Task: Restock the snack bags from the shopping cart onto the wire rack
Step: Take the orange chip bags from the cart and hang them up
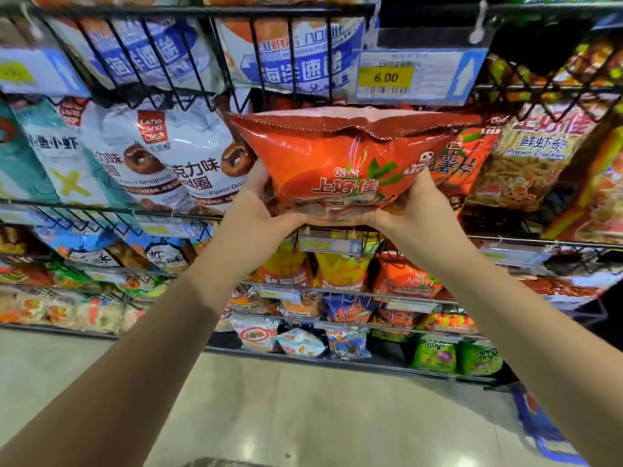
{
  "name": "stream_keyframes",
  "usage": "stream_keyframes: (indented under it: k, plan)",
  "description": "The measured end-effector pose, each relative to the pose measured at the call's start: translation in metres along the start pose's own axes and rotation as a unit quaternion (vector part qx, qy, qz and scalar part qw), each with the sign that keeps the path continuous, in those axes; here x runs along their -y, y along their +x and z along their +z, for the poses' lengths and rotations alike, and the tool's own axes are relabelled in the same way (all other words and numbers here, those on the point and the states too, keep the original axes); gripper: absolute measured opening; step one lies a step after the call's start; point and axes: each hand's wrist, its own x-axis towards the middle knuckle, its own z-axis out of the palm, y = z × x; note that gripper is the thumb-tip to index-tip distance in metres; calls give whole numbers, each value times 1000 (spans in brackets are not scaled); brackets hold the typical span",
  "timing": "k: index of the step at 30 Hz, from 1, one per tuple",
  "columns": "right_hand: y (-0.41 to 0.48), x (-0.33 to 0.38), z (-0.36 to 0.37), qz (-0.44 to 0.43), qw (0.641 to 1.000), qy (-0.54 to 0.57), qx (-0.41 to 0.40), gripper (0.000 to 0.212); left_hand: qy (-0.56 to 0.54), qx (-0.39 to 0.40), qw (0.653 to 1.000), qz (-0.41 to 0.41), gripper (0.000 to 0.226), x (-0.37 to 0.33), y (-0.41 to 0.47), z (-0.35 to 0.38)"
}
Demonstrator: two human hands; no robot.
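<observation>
Both | left hand (258,208), right hand (418,207) clasp orange snack bag (337,156) at bottom edge | wire rack (101,207) rail below

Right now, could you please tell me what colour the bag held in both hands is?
The snack bag is orange-red, clearest in the head view.

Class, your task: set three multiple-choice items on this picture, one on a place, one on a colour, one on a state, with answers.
1. Where is the orange bag? A in a cart; B at the rack; C on the floor.
2. What colour is the 6.00 tag? A yellow; B green; C pink.
3. How is the bag held? A one hand; B both hands; C no hand.
Answers: 1 B, it is held up before the wires. 2 A, its patch is yellow. 3 B, left hand and right hand grip its bottom.
</observation>
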Motion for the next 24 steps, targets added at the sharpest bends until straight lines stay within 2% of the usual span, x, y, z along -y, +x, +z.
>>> stream_keyframes:
  k: [8, 13, 19, 24]
  plan:
    - [13, -9, 9, 24, 998, -61, 25, 70, 57, 45, 997, -14, 60, 21, 21, 0]
    - [23, -15, 15, 58, 993, -81, 62, 69, 111, 54, 992, -17, 77, 25, 34, 2]
    - [31, -23, 19, 71, 987, -118, 85, 82, 163, 81, 983, -36, 75, 30, 43, 1]
    - [38, -25, 17, 74, 975, -161, 131, 81, 203, 121, 970, -54, 78, 41, 54, -1]
